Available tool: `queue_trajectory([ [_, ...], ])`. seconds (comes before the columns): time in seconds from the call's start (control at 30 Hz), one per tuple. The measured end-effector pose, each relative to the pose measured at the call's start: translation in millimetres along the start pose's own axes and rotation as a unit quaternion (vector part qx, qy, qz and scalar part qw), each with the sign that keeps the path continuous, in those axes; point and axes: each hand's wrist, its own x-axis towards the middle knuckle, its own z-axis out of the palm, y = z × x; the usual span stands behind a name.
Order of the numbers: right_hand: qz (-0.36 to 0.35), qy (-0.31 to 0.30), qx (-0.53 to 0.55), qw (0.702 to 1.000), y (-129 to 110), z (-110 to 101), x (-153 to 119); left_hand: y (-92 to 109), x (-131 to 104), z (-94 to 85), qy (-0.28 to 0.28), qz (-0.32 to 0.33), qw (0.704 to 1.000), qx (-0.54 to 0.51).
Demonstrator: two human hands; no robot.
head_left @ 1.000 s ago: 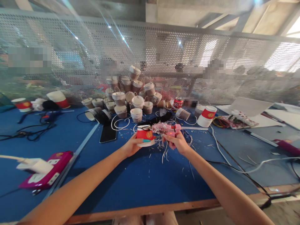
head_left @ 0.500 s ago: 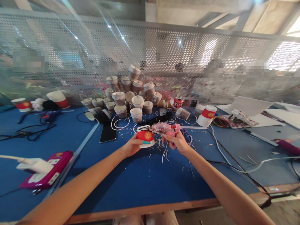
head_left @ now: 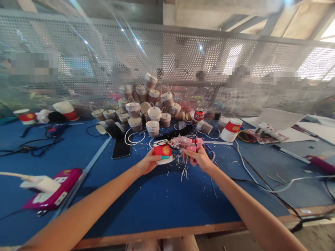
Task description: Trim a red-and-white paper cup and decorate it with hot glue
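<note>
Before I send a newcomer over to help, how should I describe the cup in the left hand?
On the blue table, find the heap of small grey-and-white buckets. Just in front of its right side, the left hand holds the cup. Its red band with a gold emblem sets it apart from those buckets, and being held sets it apart from the other red-and-white cups.

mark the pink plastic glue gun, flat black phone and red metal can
Pink plastic glue gun (head_left: pixel 191 143), head view: on its body
Flat black phone (head_left: pixel 121 148), head view: upper face
Red metal can (head_left: pixel 199 115), head view: printed side
</note>
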Motion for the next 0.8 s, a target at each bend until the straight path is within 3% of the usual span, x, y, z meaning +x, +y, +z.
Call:
queue_trajectory([
  [0.37,-0.02,-0.015,-0.047,0.999,-6,3,-5,0,-1,12.8,0.083,0.028,0.995,0.043],
  [0.63,-0.033,-0.017,-0.073,0.997,-1,5,-6,0,-1,20.5,0.096,0.053,0.991,0.076],
  [0.8,-0.035,-0.022,-0.074,0.996,1,4,-6,1,-2,17.4,0.089,0.03,0.994,0.059],
])
